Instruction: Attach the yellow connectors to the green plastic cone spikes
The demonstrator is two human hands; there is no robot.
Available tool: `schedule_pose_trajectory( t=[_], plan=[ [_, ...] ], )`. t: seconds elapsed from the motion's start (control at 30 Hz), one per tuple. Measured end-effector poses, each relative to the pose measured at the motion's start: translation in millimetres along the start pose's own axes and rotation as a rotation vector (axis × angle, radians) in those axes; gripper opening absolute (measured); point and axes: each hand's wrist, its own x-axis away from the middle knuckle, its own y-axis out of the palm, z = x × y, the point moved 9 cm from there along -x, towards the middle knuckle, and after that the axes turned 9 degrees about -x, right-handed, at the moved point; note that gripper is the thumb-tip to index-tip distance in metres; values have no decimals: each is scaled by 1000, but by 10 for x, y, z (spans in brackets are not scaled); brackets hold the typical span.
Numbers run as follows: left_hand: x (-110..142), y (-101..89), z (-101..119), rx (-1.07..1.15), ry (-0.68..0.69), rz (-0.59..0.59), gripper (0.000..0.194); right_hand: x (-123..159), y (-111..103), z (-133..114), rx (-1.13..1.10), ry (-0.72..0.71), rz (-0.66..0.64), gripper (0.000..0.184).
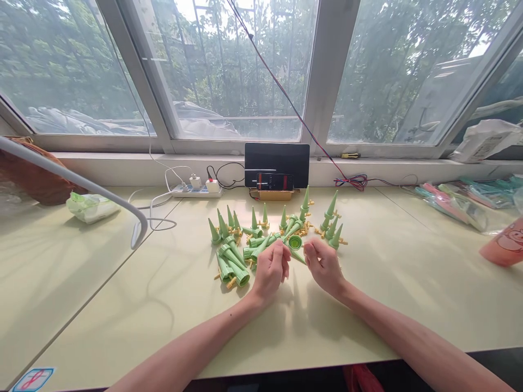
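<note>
My left hand (273, 267) is closed, fingers curled and thumb on top, just in front of the pile of green plastic watering spikes (232, 261). What it pinches, if anything, is hidden. Facing it, my right hand (326, 267) is closed too, with a hint of something small and yellowish at its fingertips that I cannot make out. Between the hands, a green spike (295, 243) shows its round open end toward me. Several spikes stand point up behind the pile, such as the tall one (305, 202), with small yellow valves (231, 282) on or beside them.
Behind the spikes, a phone (274, 181) leans before a dark tablet (278, 155) on a cardboard stand. A power strip (196, 190) with cables lies back left, near a green-white packet (92, 207). A grey metal arm (102, 190) crosses the left. At right are an orange cup (504, 244) and plastic bags (453, 206).
</note>
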Motion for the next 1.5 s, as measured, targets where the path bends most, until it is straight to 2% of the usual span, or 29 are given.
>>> schedule_pose_trajectory(
  t=[0.13,0.33,0.6,0.87,1.07,1.23,1.5],
  plan=[
    [3,34,-34,70,-66,-32,59,11,67,-29,42,-35,-82,41],
    [24,62,-13,92,-88,-71,60,20,83,-46,35,-53,-100,39],
    [34,111,-25,79,-51,-155,56,24,60,-25,7,-29,-73,42],
    [40,142,16,34,26,-194,39,2,21,-57,-21,-56,-35,42],
    [69,126,51,-39,39,-186,33,-1,14,-33,-36,-52,-25,42],
    [69,107,51,-83,50,-171,36,0,15,-9,-56,-44,-19,43],
    [68,104,144,-33,96,-147,36,-10,1,7,-74,-34,-7,42]
  ],
)
